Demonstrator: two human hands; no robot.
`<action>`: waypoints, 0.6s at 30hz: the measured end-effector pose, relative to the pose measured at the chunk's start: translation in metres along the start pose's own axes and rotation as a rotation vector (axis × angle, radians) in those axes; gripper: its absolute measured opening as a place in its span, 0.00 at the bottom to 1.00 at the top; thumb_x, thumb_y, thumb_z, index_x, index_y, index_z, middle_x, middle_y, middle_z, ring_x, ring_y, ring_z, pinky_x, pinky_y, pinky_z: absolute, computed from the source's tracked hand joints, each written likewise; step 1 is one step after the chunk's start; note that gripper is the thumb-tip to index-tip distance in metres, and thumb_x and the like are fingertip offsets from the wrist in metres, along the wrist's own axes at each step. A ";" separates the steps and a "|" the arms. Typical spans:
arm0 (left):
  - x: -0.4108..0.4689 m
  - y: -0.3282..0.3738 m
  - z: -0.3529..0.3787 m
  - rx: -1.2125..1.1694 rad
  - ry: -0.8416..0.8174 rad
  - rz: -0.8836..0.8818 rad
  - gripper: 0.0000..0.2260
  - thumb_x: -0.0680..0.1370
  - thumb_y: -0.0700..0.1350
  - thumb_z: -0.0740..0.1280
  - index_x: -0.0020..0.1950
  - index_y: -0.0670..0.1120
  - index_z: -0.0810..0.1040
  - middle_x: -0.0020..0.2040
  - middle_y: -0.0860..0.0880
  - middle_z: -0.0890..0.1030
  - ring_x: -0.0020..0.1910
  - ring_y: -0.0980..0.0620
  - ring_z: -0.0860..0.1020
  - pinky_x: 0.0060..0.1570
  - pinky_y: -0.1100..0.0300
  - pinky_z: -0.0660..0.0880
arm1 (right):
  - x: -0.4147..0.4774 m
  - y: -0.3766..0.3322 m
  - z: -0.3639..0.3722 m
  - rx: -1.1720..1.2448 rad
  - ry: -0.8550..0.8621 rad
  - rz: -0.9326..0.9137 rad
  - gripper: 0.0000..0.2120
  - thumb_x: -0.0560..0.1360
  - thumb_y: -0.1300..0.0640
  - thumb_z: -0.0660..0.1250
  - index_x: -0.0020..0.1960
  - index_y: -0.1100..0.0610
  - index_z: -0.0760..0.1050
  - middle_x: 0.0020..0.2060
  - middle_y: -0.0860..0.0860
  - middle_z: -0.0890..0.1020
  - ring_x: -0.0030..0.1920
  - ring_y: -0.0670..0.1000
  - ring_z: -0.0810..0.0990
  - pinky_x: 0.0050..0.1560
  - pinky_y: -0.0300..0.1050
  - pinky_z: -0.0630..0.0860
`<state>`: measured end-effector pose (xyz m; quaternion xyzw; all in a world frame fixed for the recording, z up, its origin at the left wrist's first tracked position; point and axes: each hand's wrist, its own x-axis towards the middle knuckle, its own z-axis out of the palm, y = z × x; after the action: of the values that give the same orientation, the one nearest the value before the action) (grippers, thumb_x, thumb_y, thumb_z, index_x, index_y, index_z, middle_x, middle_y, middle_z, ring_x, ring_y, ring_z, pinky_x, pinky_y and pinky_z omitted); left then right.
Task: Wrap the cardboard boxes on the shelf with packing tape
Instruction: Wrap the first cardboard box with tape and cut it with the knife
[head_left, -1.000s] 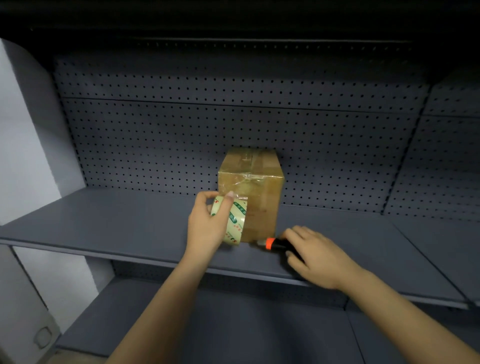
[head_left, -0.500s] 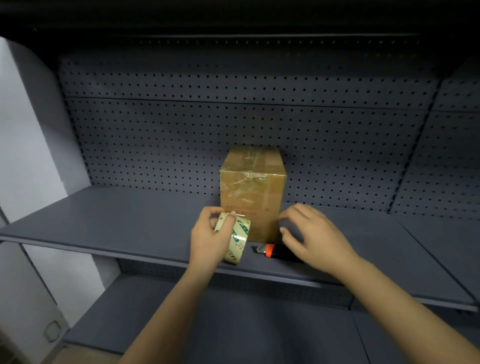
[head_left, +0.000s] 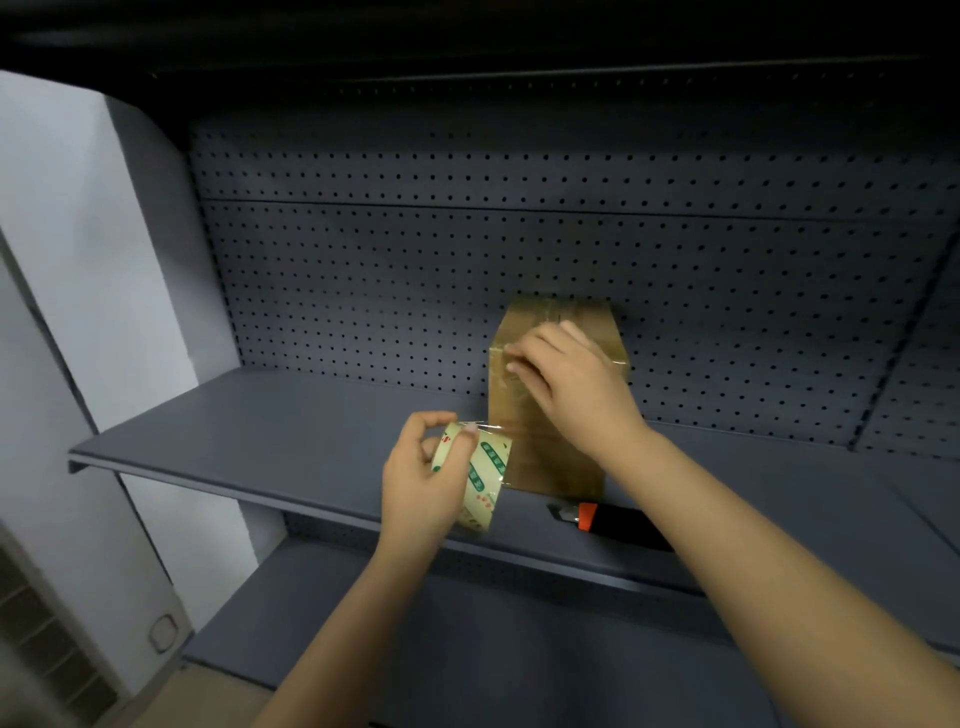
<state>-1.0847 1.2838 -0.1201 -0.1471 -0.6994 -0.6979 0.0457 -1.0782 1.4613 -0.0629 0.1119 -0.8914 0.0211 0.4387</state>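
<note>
Here the brown cardboard box stands upright on the grey shelf, glossy with wrinkled clear tape. The right hand presses its fingers on the upper front; the left hand has its grip round the green-printed tape roll, just beside the box.

Looks like shop or stockroom, maybe. Dark grey metal shelf, second shelf below. Back panel full of small holes. Brown cardboard box on shelf, tape roll just beside. White wall at left.
</note>
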 end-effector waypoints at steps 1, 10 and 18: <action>0.000 0.000 -0.002 -0.004 0.008 -0.001 0.03 0.79 0.48 0.68 0.52 0.51 0.76 0.35 0.51 0.84 0.34 0.56 0.82 0.30 0.64 0.76 | 0.000 0.001 0.002 -0.004 0.005 0.002 0.05 0.76 0.59 0.70 0.49 0.61 0.79 0.45 0.53 0.80 0.47 0.55 0.76 0.47 0.50 0.76; 0.002 -0.003 -0.003 -0.011 0.016 -0.005 0.03 0.79 0.46 0.68 0.52 0.50 0.76 0.34 0.52 0.84 0.34 0.56 0.82 0.31 0.62 0.77 | -0.001 -0.002 0.000 0.051 -0.047 0.084 0.17 0.73 0.47 0.72 0.53 0.59 0.77 0.48 0.52 0.77 0.51 0.53 0.73 0.51 0.47 0.73; 0.001 0.005 -0.005 -0.029 0.002 0.052 0.04 0.79 0.46 0.68 0.53 0.50 0.76 0.34 0.52 0.84 0.34 0.56 0.82 0.30 0.63 0.76 | -0.002 -0.008 -0.008 0.158 -0.080 0.143 0.13 0.75 0.52 0.71 0.56 0.58 0.77 0.53 0.50 0.77 0.57 0.50 0.71 0.60 0.43 0.71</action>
<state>-1.0849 1.2792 -0.1151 -0.1650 -0.6851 -0.7068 0.0624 -1.0688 1.4550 -0.0602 0.0831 -0.9094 0.1179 0.3902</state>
